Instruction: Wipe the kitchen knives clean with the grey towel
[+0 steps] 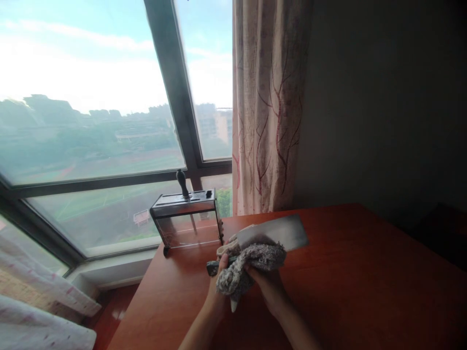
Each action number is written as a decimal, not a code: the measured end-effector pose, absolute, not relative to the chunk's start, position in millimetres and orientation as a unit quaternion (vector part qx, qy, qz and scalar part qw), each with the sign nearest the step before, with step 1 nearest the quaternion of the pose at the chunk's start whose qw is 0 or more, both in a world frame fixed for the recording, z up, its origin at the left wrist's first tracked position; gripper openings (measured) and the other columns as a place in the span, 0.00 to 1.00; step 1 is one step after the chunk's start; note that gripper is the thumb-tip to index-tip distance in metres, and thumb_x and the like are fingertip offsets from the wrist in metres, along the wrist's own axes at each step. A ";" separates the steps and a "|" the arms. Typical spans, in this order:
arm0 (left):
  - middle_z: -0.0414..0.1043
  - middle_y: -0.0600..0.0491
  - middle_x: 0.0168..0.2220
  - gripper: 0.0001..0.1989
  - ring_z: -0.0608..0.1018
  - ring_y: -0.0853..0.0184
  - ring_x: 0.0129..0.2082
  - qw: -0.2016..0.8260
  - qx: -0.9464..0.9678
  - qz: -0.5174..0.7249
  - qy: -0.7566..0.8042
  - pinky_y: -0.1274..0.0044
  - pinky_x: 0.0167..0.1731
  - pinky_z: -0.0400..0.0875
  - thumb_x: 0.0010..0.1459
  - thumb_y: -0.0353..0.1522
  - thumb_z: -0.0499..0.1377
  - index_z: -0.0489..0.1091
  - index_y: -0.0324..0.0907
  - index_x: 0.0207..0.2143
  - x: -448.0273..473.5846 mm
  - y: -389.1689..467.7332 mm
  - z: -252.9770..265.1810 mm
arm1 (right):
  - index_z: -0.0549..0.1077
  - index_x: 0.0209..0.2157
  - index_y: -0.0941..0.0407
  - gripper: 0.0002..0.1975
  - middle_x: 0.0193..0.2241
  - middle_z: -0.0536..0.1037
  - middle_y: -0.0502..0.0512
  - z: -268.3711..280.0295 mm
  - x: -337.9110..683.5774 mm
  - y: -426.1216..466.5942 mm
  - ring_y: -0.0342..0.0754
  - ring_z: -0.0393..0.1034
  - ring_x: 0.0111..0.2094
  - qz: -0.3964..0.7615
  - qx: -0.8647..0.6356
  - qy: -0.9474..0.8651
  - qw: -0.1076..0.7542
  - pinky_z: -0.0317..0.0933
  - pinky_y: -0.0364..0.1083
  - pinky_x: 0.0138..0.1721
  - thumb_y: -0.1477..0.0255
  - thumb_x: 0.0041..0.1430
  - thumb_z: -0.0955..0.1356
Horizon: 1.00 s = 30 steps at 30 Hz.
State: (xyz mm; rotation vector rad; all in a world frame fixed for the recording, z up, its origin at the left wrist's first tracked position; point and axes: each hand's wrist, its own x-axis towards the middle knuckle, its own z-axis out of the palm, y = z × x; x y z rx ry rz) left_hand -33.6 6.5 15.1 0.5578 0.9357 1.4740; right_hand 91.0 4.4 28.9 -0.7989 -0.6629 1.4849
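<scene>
A cleaver (294, 232) is held over the table, its broad blade pointing right and its dark handle to the left. My left hand (218, 282) is closed on the handle, with the thumb on top. A fluffy grey cloth (260, 256) is bunched round the lower part of the blade and hangs over part of the handle. My right hand (265, 283) grips this cloth from below and presses it to the blade; most of its fingers are hidden. Paler folds, seemingly of the same cloth, show behind the blade's base.
A knife block (182, 198) with clear sides and a metal top stands at the table's far left edge, a black handle (181, 183) sticking up from it. The reddish wooden table (346, 272) extends right. Behind are a window and a patterned curtain (268, 107).
</scene>
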 end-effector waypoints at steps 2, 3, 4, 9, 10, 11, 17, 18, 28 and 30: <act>0.79 0.48 0.40 0.26 0.77 0.55 0.46 0.588 0.264 0.643 0.414 0.65 0.50 0.68 0.48 0.46 0.63 0.72 0.47 0.49 -36.4 8.3 18.9 | 0.77 0.39 0.53 0.23 0.41 0.81 0.52 28.9 93.0 6.3 0.52 0.74 0.44 0.636 -0.346 -0.276 0.631 0.65 0.48 0.48 0.78 0.36 0.78; 0.79 0.48 0.41 0.26 0.76 0.54 0.47 0.576 0.276 0.646 0.419 0.66 0.51 0.68 0.48 0.45 0.64 0.72 0.46 0.49 -37.5 9.0 21.8 | 0.77 0.39 0.53 0.23 0.40 0.81 0.52 29.1 94.2 7.5 0.52 0.74 0.43 0.632 -0.348 -0.274 0.636 0.65 0.48 0.48 0.78 0.36 0.78; 0.78 0.48 0.43 0.25 0.76 0.54 0.49 0.564 0.287 0.648 0.424 0.66 0.51 0.67 0.47 0.44 0.65 0.73 0.46 0.48 -38.6 9.3 25.3 | 0.77 0.39 0.53 0.22 0.39 0.81 0.51 29.4 95.8 8.9 0.52 0.74 0.43 0.627 -0.353 -0.271 0.639 0.65 0.48 0.48 0.77 0.37 0.78; 0.75 0.46 0.50 0.24 0.72 0.52 0.53 0.538 0.336 0.642 0.430 0.65 0.54 0.63 0.50 0.43 0.63 0.73 0.43 0.49 -46.1 7.1 43.5 | 0.77 0.40 0.53 0.23 0.37 0.81 0.50 26.3 108.6 20.2 0.52 0.74 0.42 0.631 -0.358 -0.250 0.642 0.66 0.48 0.45 0.73 0.37 0.78; 0.74 0.45 0.51 0.24 0.71 0.52 0.54 0.535 0.339 0.643 0.431 0.65 0.55 0.63 0.51 0.43 0.62 0.73 0.42 0.49 -47.9 6.6 45.0 | 0.77 0.40 0.53 0.22 0.37 0.81 0.50 25.0 111.2 22.5 0.51 0.74 0.41 0.640 -0.349 -0.238 0.642 0.67 0.47 0.44 0.73 0.38 0.77; 0.72 0.44 0.52 0.25 0.70 0.52 0.55 0.532 0.340 0.645 0.431 0.64 0.55 0.62 0.52 0.43 0.62 0.72 0.42 0.49 -49.4 6.2 45.3 | 0.77 0.40 0.53 0.22 0.37 0.81 0.50 23.8 113.5 24.4 0.50 0.74 0.41 0.650 -0.339 -0.222 0.643 0.67 0.47 0.43 0.73 0.39 0.77; 0.72 0.45 0.53 0.25 0.69 0.51 0.56 0.528 0.355 0.639 0.433 0.63 0.54 0.63 0.53 0.43 0.61 0.70 0.43 0.52 -41.5 5.4 25.7 | 0.77 0.36 0.52 0.12 0.36 0.82 0.50 23.7 113.8 22.5 0.51 0.75 0.41 0.743 -0.227 -0.082 0.625 0.68 0.50 0.46 0.66 0.48 0.73; 0.74 0.46 0.51 0.25 0.70 0.52 0.55 0.526 0.349 0.642 0.434 0.64 0.54 0.64 0.52 0.44 0.61 0.70 0.43 0.51 -37.4 5.7 21.5 | 0.77 0.36 0.52 0.12 0.36 0.82 0.50 24.0 111.9 20.8 0.51 0.75 0.42 0.753 -0.213 -0.080 0.617 0.67 0.50 0.47 0.64 0.48 0.73; 0.73 0.48 0.50 0.29 0.72 0.55 0.53 0.486 0.362 0.674 0.423 0.64 0.57 0.59 0.51 0.48 0.60 0.67 0.47 0.54 -31.2 13.2 13.8 | 0.75 0.43 0.54 0.24 0.42 0.80 0.53 18.4 82.8 5.0 0.55 0.71 0.48 0.701 -0.286 -0.235 0.609 0.61 0.54 0.53 0.69 0.41 0.77; 0.73 0.48 0.50 0.28 0.73 0.56 0.52 0.476 0.378 0.670 0.426 0.64 0.56 0.61 0.53 0.47 0.58 0.66 0.46 0.54 -36.6 12.9 15.8 | 0.74 0.44 0.55 0.26 0.42 0.79 0.55 17.5 82.1 5.8 0.56 0.71 0.48 0.682 -0.309 -0.255 0.612 0.61 0.54 0.53 0.69 0.40 0.77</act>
